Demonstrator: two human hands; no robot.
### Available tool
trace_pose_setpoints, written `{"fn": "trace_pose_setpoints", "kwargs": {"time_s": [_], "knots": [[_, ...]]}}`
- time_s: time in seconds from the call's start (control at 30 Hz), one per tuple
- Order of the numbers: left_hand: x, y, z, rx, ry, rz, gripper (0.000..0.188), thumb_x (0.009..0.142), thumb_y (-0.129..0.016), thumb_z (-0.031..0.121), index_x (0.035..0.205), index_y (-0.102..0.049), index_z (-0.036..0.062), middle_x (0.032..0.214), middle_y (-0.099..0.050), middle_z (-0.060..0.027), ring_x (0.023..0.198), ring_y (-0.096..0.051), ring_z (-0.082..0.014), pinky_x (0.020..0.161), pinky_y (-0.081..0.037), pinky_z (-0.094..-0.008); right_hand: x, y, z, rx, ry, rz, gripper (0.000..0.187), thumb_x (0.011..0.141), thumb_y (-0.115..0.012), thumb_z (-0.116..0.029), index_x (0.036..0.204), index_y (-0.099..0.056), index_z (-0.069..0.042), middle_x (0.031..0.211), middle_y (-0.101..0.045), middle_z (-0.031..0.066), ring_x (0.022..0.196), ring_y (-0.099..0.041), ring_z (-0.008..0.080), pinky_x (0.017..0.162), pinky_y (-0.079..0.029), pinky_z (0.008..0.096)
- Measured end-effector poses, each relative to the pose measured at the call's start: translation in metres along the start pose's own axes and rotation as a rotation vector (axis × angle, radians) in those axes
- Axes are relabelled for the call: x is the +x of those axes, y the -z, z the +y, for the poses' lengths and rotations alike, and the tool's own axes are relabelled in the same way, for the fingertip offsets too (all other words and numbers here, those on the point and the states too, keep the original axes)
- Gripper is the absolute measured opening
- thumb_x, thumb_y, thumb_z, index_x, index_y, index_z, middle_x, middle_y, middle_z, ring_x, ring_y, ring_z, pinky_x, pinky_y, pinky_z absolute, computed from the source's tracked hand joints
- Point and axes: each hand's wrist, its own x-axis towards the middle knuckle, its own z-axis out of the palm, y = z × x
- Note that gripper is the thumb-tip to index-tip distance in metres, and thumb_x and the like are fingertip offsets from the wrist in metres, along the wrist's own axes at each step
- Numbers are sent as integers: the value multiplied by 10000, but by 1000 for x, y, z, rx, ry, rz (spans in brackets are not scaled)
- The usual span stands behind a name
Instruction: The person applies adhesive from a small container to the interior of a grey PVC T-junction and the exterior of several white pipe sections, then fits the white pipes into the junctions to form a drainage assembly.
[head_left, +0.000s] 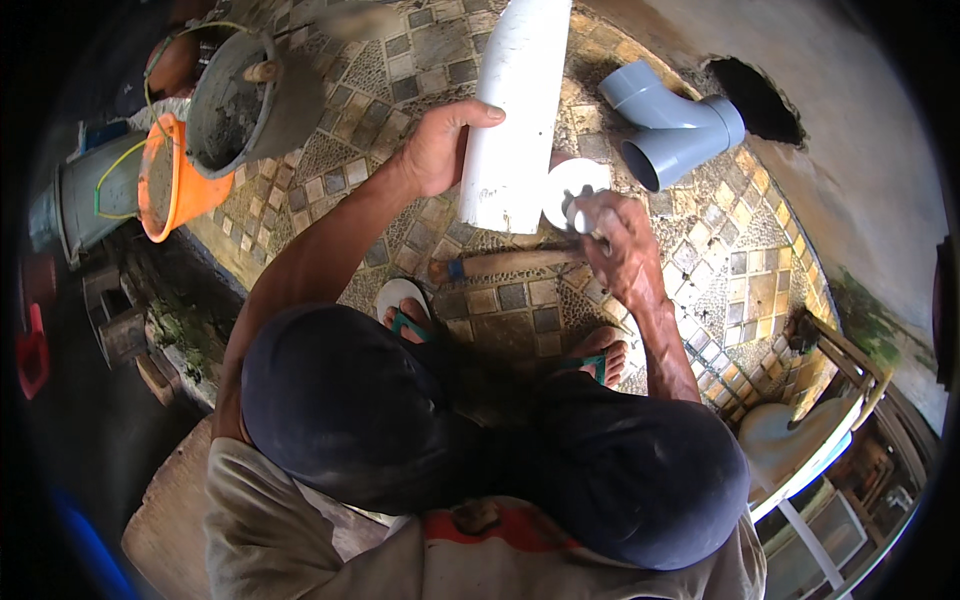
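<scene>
- My left hand (pixel 437 150) is wrapped around the white pipe (pixel 515 110), which lies on the tiled floor (pixel 745 270).
- My right hand (pixel 612 235) is closed on a small tool (pixel 580 213) at the pipe's near end.
- A grey pipe joint (pixel 675 125) lies just beside the pipe.
- Buckets (pixel 215 120) sit to my left.

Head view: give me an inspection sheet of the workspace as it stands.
Surface: mosaic tile floor, gritty.
Job's things: white pipe; small white fitting at its end.
Clutter: grey pipe junction; grey bucket and orange bucket holding mortar; wooden-handled tool on the floor.
Grippers: left hand grips the pipe; right hand, fingers closed at the fitting.
Cables: nothing seen.
Surroundings: wall hole.
</scene>
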Motion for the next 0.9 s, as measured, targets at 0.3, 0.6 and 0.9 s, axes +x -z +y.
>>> {"fn": "trace_pose_setpoints", "kwargs": {"time_s": [0.3,0.6,0.9], "knots": [[-2,-17,-16,22,239,-122,746,861,-672,382,1426,-551,-89,1274,-678,-241,1182,-674,-336,1055,-523,-482,-65,-6,-2,62,-104,-33,519,800,-799,36,1270,-724,-171,1362,-635,92,1207,-655,379,992,-617,459],[1,-38,-29,123,219,-237,703,869,-650,342,1405,-565,-105,1264,-690,-236,1167,-680,-320,1059,-515,-461,-94,-25,13,131,-125,126,461,793,-735,108,1199,-702,-108,1301,-627,141,1204,-654,384,963,-617,457],[4,-38,-30,164,198,-276,647,882,-620,297,1380,-596,-116,1245,-711,-229,1170,-690,-300,1055,-523,-445,-122,-13,-3,394,-494,330,436,825,-764,26,1239,-675,-78,1238,-646,152,1063,-698,301,895,-585,365]]}}
